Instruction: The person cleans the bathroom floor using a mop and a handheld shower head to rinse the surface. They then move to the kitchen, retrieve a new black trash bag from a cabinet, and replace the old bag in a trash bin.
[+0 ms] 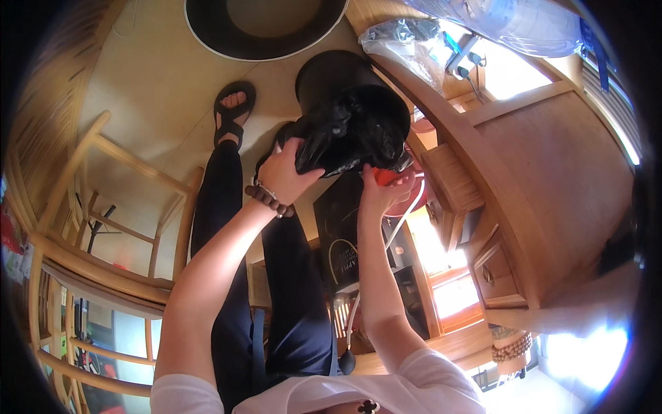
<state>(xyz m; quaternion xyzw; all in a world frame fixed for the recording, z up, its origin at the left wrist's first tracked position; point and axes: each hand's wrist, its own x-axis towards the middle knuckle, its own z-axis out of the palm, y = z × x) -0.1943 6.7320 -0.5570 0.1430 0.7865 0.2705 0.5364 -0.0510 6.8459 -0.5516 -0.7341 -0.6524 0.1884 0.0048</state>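
Observation:
A black bin [331,75] stands on the floor ahead of my legs, with a black plastic bag [351,129] bunched over its mouth. My left hand [287,168], with a brown bead bracelet at the wrist, grips the bag's near left edge, fingers bent around the film. At the bag's near right edge is my right hand [385,189], thumb against the film. Something orange-red [384,176] shows between the thumb and fingers of that hand; what it is cannot be told. The bag hides the inside of the bin.
A wooden desk with drawers [496,279] runs along the right, holding a clear plastic bag [403,44] and a power strip [463,54]. A wooden chair [139,165] stands left. Below the desk is a black paper bag [336,233]. A dark round object [207,31] lies ahead.

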